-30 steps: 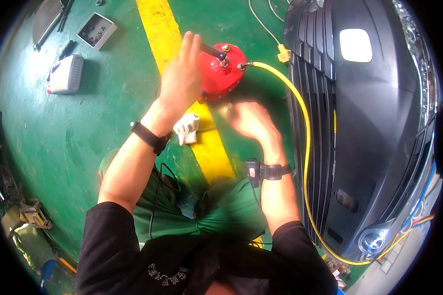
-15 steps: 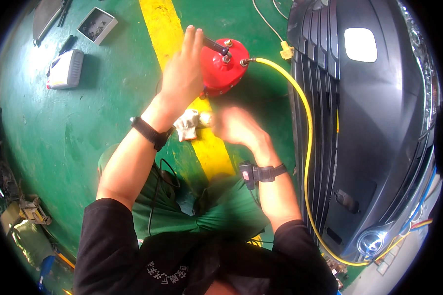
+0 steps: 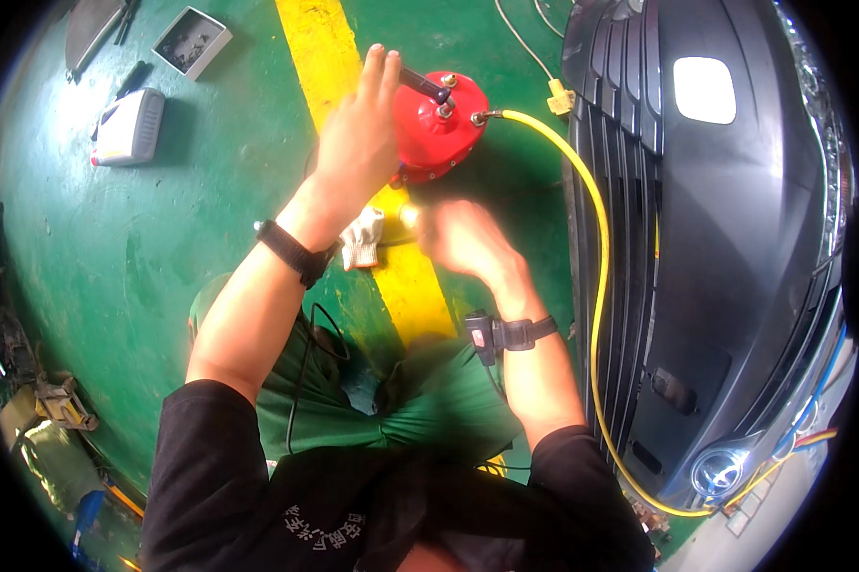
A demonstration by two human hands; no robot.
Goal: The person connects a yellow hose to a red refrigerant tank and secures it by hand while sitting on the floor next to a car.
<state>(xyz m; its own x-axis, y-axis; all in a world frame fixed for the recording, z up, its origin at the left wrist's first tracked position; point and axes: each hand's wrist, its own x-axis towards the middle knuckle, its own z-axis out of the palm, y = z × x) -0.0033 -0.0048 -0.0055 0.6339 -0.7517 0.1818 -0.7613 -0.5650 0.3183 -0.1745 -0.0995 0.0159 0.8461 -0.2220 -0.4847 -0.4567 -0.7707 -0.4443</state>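
Observation:
A red tank (image 3: 431, 133) with metal fittings and a black lever handle (image 3: 424, 86) on top stands on the floor in front of me. My left hand (image 3: 355, 148) lies against its left side, fingers stretched out beside the handle, which partly disappears behind them. Nearer me, below the tank, my right hand (image 3: 466, 236) is closed and blurred. A pale, shiny bit (image 3: 409, 215) shows at its fingertips, too smeared to name. Left of that hand, a white knit glove (image 3: 362, 238) lies by the yellow floor stripe. A yellow hose (image 3: 582, 172) joins the tank's right fitting.
A dark car bumper (image 3: 725, 238) takes up the right side, with the hose running along it. On the green floor at far left are a white jug (image 3: 130, 127) and an open box (image 3: 192, 44) of small parts. A black cable (image 3: 299, 381) loops near my left leg.
My right hand has shifted slightly, and the pale bit at its fingertips has moved up and right, away from the glove. My left hand stays beside the handle.

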